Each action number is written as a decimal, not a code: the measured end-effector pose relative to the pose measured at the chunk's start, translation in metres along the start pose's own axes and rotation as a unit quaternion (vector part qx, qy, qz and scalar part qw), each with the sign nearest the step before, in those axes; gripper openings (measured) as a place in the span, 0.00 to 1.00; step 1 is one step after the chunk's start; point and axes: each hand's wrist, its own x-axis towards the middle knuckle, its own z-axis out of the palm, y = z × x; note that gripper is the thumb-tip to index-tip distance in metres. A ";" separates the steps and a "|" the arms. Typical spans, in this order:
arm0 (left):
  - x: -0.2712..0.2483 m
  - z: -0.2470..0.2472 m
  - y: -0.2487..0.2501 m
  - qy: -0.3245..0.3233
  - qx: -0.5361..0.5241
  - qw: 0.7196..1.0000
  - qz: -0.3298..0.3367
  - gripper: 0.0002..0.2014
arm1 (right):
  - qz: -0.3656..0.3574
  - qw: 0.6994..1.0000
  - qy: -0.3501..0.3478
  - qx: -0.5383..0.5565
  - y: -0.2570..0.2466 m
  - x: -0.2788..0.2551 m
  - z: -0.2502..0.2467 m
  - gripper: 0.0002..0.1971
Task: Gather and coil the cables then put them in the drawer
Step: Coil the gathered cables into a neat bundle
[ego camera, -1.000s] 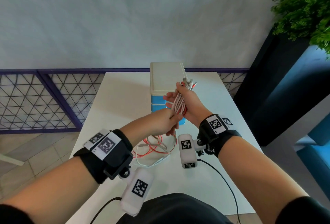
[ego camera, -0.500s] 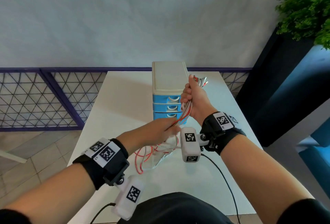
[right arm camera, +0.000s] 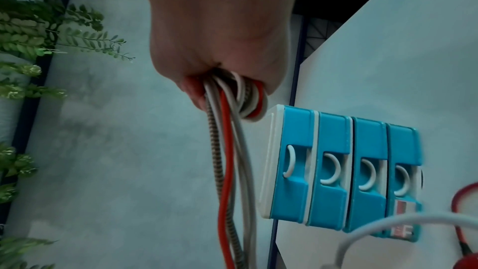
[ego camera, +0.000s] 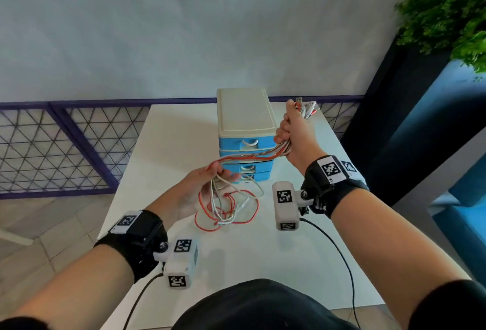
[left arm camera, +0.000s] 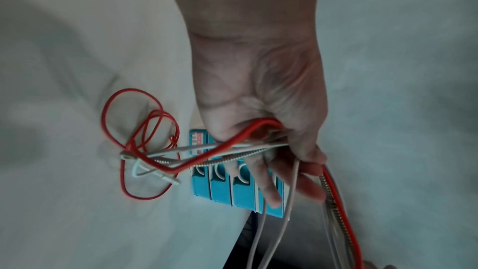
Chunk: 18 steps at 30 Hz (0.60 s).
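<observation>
My right hand [ego camera: 292, 137] is raised beside the drawer unit [ego camera: 244, 122] and grips a bundle of red, white and braided cables [ego camera: 252, 156] in a fist, their plug ends [ego camera: 306, 108] sticking out above it. The bundle runs left to my left hand [ego camera: 213, 177], whose fingers curl round the strands. Below that hand the loose cable loops [ego camera: 226, 207] hang down onto the white table [ego camera: 168, 145]. In the left wrist view the red cable [left arm camera: 232, 140] bends across the left hand [left arm camera: 261, 109]. The right wrist view has the right hand [right arm camera: 220, 48] clenched on the cables [right arm camera: 227, 140].
The blue drawer unit [right arm camera: 336, 171] has several drawers with white handles, all closed, and stands at the table's far middle. A purple mesh fence [ego camera: 65, 145] runs behind the table on the left. A dark planter with a green plant [ego camera: 447, 9] stands at the right.
My right hand has risen and moved right with the cable ends, drawing the bundle out. The left hand has let the strands slide through and sits lower left; the loose loops have shifted.
</observation>
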 end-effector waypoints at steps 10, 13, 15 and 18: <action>-0.003 0.003 0.004 0.001 0.183 0.981 -0.059 0.29 | -0.002 0.999 0.025 0.028 -0.002 0.003 -0.008 0.21; -0.009 -0.002 0.003 -0.033 0.363 0.930 -0.054 0.27 | -0.020 0.999 0.044 0.024 -0.012 0.006 -0.010 0.20; -0.016 -0.008 0.001 -0.047 0.413 0.907 -0.072 0.24 | -0.023 0.996 0.074 0.031 -0.021 0.007 -0.015 0.19; -0.022 -0.019 -0.002 -0.081 0.477 0.873 -0.064 0.17 | -0.014 0.994 0.100 0.038 -0.027 0.008 -0.023 0.19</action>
